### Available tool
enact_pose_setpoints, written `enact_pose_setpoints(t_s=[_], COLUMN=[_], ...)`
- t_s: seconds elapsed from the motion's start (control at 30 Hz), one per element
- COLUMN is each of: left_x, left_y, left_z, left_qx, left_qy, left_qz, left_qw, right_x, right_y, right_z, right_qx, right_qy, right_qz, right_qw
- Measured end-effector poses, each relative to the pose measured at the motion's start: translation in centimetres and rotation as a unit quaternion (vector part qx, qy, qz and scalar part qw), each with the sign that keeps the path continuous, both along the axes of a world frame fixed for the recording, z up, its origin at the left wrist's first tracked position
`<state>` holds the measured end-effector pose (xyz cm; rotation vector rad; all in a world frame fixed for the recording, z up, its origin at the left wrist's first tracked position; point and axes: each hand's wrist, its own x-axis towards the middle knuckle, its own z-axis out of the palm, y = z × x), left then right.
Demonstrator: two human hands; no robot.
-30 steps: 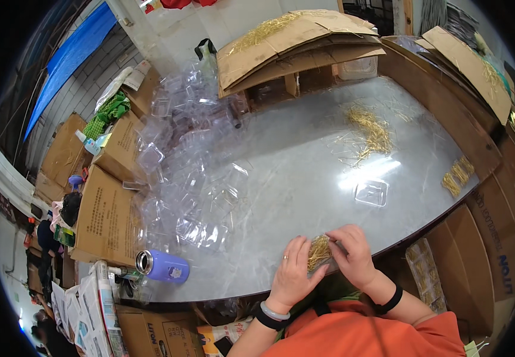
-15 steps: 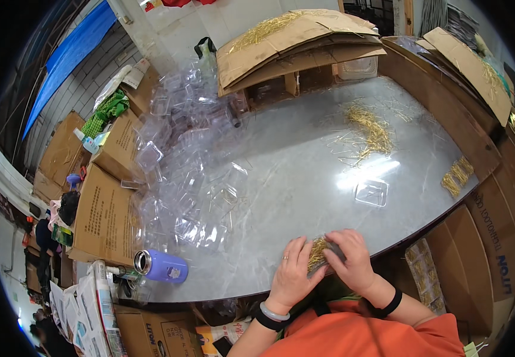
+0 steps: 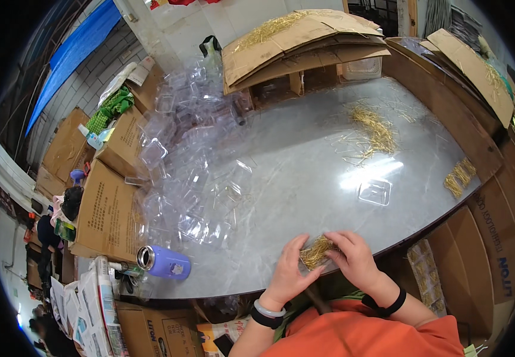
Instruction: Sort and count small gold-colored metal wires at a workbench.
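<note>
At the table's front edge I cup a bundle of thin gold-coloured strands [image 3: 315,253] between both hands. My left hand [image 3: 288,271] curves round its left side, fingers pointing away from me and thumb at the near side. On the other side, my right hand [image 3: 357,262] has bent fingers and thumb against the strands. The bundle's underside is hidden. Beyond my right hand lies a small clear plastic tray [image 3: 375,192]. Farther back is a loose heap of the same gold strands [image 3: 376,132], and neat gold bundles [image 3: 459,177] lie by the right edge.
Clear plastic containers [image 3: 192,160] are piled across the table's left side. A purple open-topped bottle [image 3: 168,263] stands at the front left. Cardboard boxes [image 3: 111,208] line the left, a cardboard-covered shelf [image 3: 305,47] the back, and a cardboard wall [image 3: 442,107] the right.
My hands have moved slightly apart and the left fingers have come off the top of the bundle, so more of the gold strands show. The view has shifted a little.
</note>
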<state>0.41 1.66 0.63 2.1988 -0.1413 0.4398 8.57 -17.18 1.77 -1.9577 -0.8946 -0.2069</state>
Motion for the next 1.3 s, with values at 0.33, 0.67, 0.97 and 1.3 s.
enact_pose_setpoints(t_s=[0.33, 0.67, 0.97, 1.3], left_x=[-0.4, -0.2, -0.2, -0.8], left_y=[-0.5, -0.6, 0.0, -1.1], left_z=[-0.1, -1.9, 0.2, 0.0], left_qx=[-0.024, -0.075, 0.013, 0.173], left_qy=[0.024, -0.038, -0.034, -0.031], left_qz=[0.02, 0.013, -0.044, 0.04], left_qw=[0.999, 0.996, 0.998, 0.984], right_x=[-0.7, -0.7, -0.5, 0.9], right_y=[0.6, 4.7, 3.5, 1.0], right_z=[0.3, 1.0, -0.5, -1.2], right_qx=[0.001, -0.08, -0.054, 0.077], right_qy=[-0.025, -0.115, -0.089, 0.121], right_qz=[-0.045, -0.067, -0.053, 0.027], right_qw=[0.999, 0.988, 0.993, 0.989])
